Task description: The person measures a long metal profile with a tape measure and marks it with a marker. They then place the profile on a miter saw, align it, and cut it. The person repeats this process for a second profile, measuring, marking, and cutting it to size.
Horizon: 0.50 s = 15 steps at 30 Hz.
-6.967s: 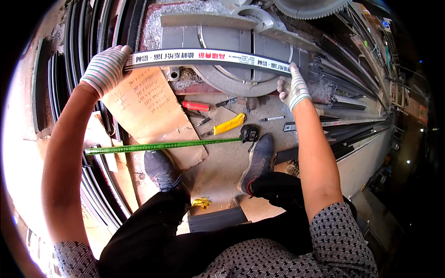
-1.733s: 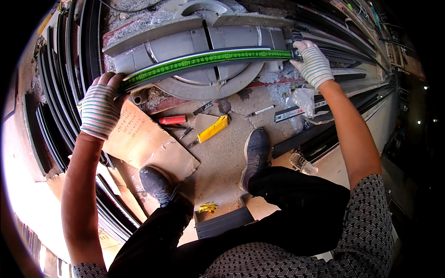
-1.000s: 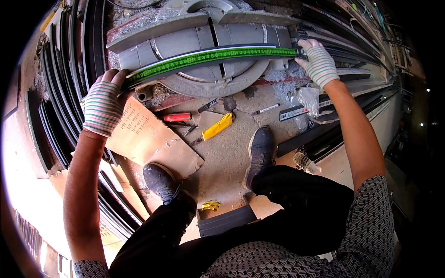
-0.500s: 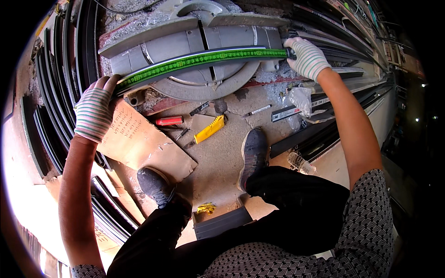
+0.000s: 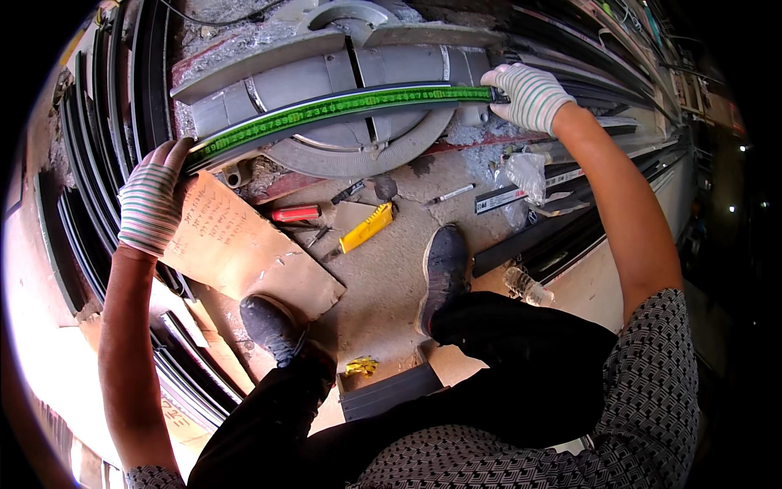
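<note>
green tape measure [image 5: 342, 106] taut across the grey saw base [image 5: 326, 73], each end gripped between gloved hands, left [image 5: 151, 200], right [image 5: 528, 94]

Green tape measure [image 5: 342, 107] stretched taut

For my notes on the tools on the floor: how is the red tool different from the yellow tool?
The red tool is shorter and lies almost level in the picture; the yellow tool is longer and lies slanted, its right end higher. The red tool lies close to the cardboard sheet; the yellow tool lies nearer the right shoe. Both lie on the dusty floor, and neither hand touches them.
</note>
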Available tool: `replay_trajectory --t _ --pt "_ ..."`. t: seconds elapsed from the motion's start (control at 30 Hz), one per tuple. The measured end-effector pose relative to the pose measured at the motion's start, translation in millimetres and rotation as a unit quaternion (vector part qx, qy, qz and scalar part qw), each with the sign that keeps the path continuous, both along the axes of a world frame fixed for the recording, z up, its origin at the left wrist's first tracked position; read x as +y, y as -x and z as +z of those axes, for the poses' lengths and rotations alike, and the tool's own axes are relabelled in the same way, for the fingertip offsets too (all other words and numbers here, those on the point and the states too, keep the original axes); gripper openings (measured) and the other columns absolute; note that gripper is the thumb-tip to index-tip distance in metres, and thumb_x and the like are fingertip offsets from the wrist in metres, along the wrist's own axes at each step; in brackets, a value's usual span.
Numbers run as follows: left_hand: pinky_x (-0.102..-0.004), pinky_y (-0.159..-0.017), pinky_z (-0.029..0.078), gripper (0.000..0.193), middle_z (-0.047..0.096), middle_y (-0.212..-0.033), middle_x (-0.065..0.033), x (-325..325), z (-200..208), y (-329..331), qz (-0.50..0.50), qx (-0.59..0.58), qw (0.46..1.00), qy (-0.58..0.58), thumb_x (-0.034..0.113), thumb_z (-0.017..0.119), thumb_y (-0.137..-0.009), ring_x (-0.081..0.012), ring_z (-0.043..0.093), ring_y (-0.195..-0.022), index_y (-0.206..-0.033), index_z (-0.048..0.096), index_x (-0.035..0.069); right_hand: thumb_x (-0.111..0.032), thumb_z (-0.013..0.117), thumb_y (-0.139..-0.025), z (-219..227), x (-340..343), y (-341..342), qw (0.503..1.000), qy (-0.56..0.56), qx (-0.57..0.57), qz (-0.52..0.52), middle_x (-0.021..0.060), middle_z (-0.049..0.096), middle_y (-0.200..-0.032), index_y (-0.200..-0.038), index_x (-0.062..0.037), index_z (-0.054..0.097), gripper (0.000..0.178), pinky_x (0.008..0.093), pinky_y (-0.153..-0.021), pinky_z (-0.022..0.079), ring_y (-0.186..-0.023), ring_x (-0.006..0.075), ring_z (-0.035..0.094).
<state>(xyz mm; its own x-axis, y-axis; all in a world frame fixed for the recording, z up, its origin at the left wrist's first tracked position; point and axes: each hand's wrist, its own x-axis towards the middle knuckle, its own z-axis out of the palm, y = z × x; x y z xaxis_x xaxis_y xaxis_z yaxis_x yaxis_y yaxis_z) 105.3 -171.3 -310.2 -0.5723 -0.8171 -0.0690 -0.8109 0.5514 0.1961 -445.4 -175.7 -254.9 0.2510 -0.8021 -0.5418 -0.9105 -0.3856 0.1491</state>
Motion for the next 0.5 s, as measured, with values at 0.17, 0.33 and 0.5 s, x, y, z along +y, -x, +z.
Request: replay_trajectory --t 0.17,0.33,0.5 --pt "-0.0433 -0.099 0.051 0.058 0.063 -0.129 -0.0150 0.2 0.7 -10.3 -0.001 -0.004 1.000 0.006 0.011 0.076 -0.084 -0.0365 0.061 -0.116 -0.139 0.057 0.009 -0.027 0.073 -0.088 0.7 -10.0 -10.7 0.998 -0.015 0.041 0.041 0.0135 0.067 -0.121 -0.131 -0.0120 0.064 0.046 0.0447 -0.099 0.053 -0.113 0.0333 0.065" --pt "-0.0433 -0.097 0.052 0.056 0.063 -0.128 -0.0151 0.4 -1.9 -14.6 0.007 0.001 1.000 0.004 0.010 0.075 -0.085 -0.0365 0.062 -0.114 -0.138 0.057 0.009 -0.026 0.073 -0.088 1.6 -10.4 -18.2 0.998 -0.016 0.044 0.049 0.0140 0.067 -0.120 -0.132 -0.0122 0.064 0.047 0.0448 -0.100 0.052 -0.113 0.0329 0.064" --pt "-0.0437 -0.096 0.052 0.056 0.063 -0.127 -0.0147 1.8 0.0 -16.6 0.002 0.009 1.000 0.011 0.009 0.075 -0.085 -0.0369 0.062 -0.113 -0.138 0.057 0.009 -0.022 0.073 -0.087 -0.1 -8.6 -21.4 0.996 0.007 0.024 0.083 0.0144 0.067 -0.116 -0.130 -0.0114 0.065 0.045 0.0448 -0.097 0.053 -0.110 0.0328 0.064"
